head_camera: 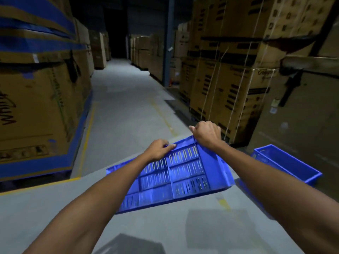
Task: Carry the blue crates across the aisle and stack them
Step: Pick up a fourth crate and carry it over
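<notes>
I hold a blue plastic crate in front of me, tilted so its slotted base faces the camera. My left hand grips the far edge near the left. Farther right on that same far rim, my right hand is closed on the corner. The crate hangs above the grey aisle floor. A second blue crate sits upright on the floor to the right, close to the cardboard stacks.
Tall stacks of strapped cardboard boxes line the right side and more boxes the left. A grey concrete aisle with yellow floor lines runs ahead between them. A blue steel column stands at the right.
</notes>
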Tool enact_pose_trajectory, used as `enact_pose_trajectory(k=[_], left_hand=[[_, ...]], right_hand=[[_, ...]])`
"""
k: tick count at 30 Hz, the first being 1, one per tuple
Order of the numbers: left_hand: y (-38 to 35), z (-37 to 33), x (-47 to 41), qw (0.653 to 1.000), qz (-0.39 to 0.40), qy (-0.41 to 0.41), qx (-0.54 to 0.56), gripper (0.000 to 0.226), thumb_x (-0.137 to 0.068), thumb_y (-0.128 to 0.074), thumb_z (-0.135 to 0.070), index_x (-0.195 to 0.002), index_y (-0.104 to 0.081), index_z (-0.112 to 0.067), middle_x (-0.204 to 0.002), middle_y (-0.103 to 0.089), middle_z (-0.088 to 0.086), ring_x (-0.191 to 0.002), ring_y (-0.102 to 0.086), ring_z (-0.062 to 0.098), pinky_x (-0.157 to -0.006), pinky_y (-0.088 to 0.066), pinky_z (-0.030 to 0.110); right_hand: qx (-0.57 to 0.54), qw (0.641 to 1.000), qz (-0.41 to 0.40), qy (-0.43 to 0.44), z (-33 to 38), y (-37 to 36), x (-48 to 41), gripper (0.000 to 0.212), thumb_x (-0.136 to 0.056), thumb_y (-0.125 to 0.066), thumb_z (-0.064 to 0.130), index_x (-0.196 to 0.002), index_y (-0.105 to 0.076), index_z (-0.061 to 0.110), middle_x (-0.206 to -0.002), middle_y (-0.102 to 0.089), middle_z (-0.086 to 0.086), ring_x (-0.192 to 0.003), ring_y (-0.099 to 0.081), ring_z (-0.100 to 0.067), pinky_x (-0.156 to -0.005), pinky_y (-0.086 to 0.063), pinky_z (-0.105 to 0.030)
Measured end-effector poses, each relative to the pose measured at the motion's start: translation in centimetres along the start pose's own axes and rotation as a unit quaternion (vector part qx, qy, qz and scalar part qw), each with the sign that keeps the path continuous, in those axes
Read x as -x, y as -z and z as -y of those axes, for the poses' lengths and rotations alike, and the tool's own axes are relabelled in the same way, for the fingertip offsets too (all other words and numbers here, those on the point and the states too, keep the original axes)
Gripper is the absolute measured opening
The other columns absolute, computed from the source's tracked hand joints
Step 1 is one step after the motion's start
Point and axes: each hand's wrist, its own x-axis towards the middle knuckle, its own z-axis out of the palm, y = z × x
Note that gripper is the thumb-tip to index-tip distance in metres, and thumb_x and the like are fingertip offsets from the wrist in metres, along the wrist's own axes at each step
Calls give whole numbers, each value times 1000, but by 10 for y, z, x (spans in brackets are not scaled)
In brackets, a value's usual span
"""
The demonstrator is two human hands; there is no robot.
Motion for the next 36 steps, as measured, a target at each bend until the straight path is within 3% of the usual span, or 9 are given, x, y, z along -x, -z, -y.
enact_pose_trajectory(k=[5, 8, 12, 15, 19, 25, 30, 33, 36], left_hand=[[-2, -14, -93, 997, -15, -54, -43, 59, -89, -50, -62, -59, -48, -11, -48, -44, 0, -52, -46, 22, -52, -34, 37], [-14, -30, -137, 990, -4, -99, -97, 65, -86, -48, -69, -58, -47, -11, -48, -46, 2, -56, -53, 28, -52, -39, 37], [-36, -56, -185, 968, 22, -178, -173, 68, -84, -44, -74, -53, -46, -14, -51, -50, 4, -59, -56, 29, -50, -38, 35], [-56, -72, -218, 950, 49, -222, -214, 66, -83, -43, -76, -53, -46, -16, -53, -50, 2, -61, -57, 29, -53, -40, 34], [-85, -91, -260, 930, 86, -265, -240, 63, -84, -40, -77, -57, -50, -20, -56, -50, 1, -61, -54, 25, -52, -39, 33], [-135, -121, -351, 913, 99, -313, -241, 68, -85, -32, -78, -59, -53, -19, -55, -52, 0, -56, -53, 23, -53, -41, 34], [-177, -153, -444, 900, 151, -338, -232, 82, -67, -35, -94, -75, -60, -16, -62, -59, 0, -60, -57, 20, -60, -49, 37], [-200, -176, -495, 871, 209, -368, -247, 85, -49, -59, -92, -92, -54, -18, -74, -57, -6, -67, -54, 18, -60, -45, 37], [-226, -192, -541, 857, 232, -388, -248, 73, -51, -79, -72, -91, -51, -17, -81, -60, 1, -74, -56, 25, -59, -44, 38]], right_hand=[[31, 999, 2, -32, -36, 4, -50, 53, -93, -43, 64, -80, -67, 18, -87, -68, -13, -87, -64, -35, -65, -43, -35], [82, 987, 131, -36, -67, 9, -67, 55, -81, -47, 77, -85, -64, 24, -85, -60, -6, -86, -61, -30, -66, -43, -33], [77, 949, 289, -102, -96, -3, -84, 78, -54, -62, 89, -96, -67, 24, -90, -64, 0, -85, -60, -24, -71, -48, -35], [49, 936, 324, -130, -127, -23, -94, 91, -38, -75, 83, -107, -66, 24, -106, -69, 1, -91, -62, -23, -82, -53, -38], [2, 919, 363, -152, -167, -33, -113, 66, -54, -88, 58, -103, -66, 21, -105, -67, 1, -89, -61, -21, -79, -50, -32], [-62, 929, 324, -170, -249, -46, -167, 39, -60, -91, 44, -74, -62, 22, -82, -64, 3, -77, -62, -18, -64, -48, -28], [-41, 945, 255, -198, -324, -53, -219, 48, -54, -91, 50, -57, -51, 24, -63, -54, 11, -64, -53, -14, -61, -43, -30], [-3, 950, 221, -220, -367, -58, -247, 46, -54, -88, 55, -67, -58, 23, -70, -60, 10, -79, -60, -21, -65, -43, -32], [34, 956, 163, -242, -405, -71, -272, 64, -52, -86, 60, -103, -67, 26, -101, -70, 0, -98, -64, -26, -68, -41, -32]])
